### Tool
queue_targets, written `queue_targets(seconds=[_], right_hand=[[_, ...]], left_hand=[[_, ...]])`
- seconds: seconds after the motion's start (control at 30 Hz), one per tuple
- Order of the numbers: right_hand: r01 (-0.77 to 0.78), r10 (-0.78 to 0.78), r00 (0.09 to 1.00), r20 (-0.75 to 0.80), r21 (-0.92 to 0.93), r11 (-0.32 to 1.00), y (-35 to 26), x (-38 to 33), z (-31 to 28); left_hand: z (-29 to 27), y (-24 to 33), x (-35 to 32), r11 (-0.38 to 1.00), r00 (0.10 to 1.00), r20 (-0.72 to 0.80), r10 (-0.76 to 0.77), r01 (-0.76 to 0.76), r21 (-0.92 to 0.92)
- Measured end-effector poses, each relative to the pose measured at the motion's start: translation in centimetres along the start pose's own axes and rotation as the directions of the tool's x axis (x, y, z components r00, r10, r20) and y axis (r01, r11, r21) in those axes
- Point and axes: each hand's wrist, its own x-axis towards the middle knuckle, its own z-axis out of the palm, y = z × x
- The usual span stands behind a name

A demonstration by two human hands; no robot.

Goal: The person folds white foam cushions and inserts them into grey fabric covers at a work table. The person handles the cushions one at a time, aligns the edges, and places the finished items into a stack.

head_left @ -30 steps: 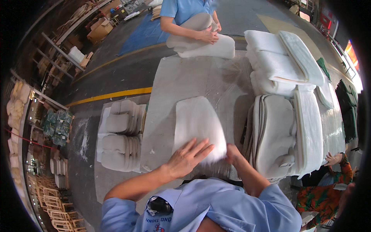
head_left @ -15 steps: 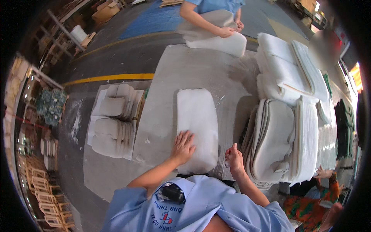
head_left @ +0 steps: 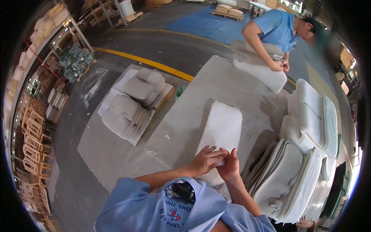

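A long white foam-like pad (head_left: 221,121) with rounded corners lies flat on the grey table in front of me. Over its near end my two hands meet. My left hand (head_left: 208,160), fingers bent together, presses against my right hand (head_left: 230,165), whose fingers are curled. Between them shows a small pale bit, mostly covered by the fingers and too small to name. The near part of the pad is partly hidden behind my hands.
Stacked grey and white pads (head_left: 280,170) stand close on the right, with more white padding (head_left: 309,112) behind. Grey shaped cushions (head_left: 125,112) lie at left. Across the grey table (head_left: 181,127), a co-worker (head_left: 270,38) handles a grey-and-white pad (head_left: 259,73). Wooden chair frames (head_left: 34,143) line the far left.
My left hand has lifted off the pad and moved right to meet my right hand. The view has turned, so the table appears tilted and the co-worker sits farther right.
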Motion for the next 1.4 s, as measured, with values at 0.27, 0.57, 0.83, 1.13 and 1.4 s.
queue_targets(seconds=[0.27,0.57,0.83,1.13,1.4], right_hand=[[-0.062,0.085,0.996,0.023,-0.502,0.863,3.7,4.1,6.6],[-0.227,-0.678,0.725,0.126,-0.885,-0.407,1.2,16.0,9.2],[-0.451,-0.686,0.727,-0.029,-0.774,-0.445,2.7,19.4,4.2],[-0.415,-0.687,0.725,0.047,-0.766,-0.491,2.5,20.5,3.2],[-0.46,-0.634,0.756,-0.162,-0.82,-0.34,2.2,19.3,2.9]], left_hand=[[-3.3,-8.2,-3.4,0.937,0.947,-0.161,-0.278,0.231,-0.26],[-12.2,-26.5,-8.0,0.332,0.461,-0.058,-0.886,0.54,-0.773],[-16.9,-41.3,0.0,0.296,0.498,0.067,-0.865,0.614,-0.732],[-5.3,-56.4,15.7,0.577,0.634,0.182,-0.751,0.765,-0.284],[3.5,-58.8,19.9,0.372,0.554,0.679,-0.481,0.831,-0.414]])
